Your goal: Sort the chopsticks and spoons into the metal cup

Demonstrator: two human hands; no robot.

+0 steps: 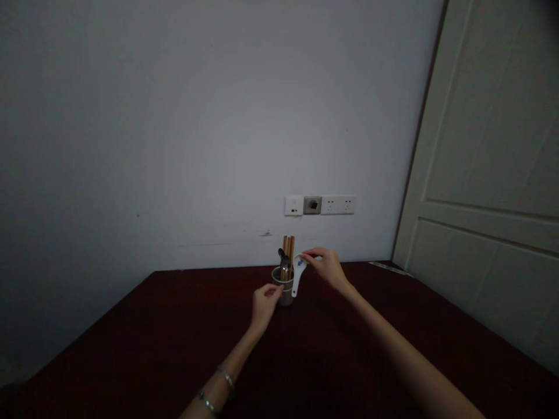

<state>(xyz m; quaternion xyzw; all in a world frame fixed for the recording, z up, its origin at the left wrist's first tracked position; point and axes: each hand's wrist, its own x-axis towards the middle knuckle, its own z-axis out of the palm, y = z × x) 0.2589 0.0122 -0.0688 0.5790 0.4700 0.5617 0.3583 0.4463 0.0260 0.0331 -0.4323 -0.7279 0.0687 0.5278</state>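
A grey cup (286,298) stands upright on the dark red table, holding several wooden chopsticks (292,249) and dark metal spoons (285,263). My left hand (264,302) is at the cup's near left side, fingers closed together against it; the exact grip is hard to see in the dim light. Just right of the cup, my right hand (325,265) pinches a white soup spoon (298,274) with a blue pattern by its bowl end. The spoon hangs with its handle pointing down, and the small hole at the handle's tip shows.
The dark red table (174,337) meets a pale wall (196,145) at the back. Wall sockets (338,205) and a switch plate (294,205) sit above the cup. On the right stands a panelled door (489,174), with a thin strip (391,268) lying near it.
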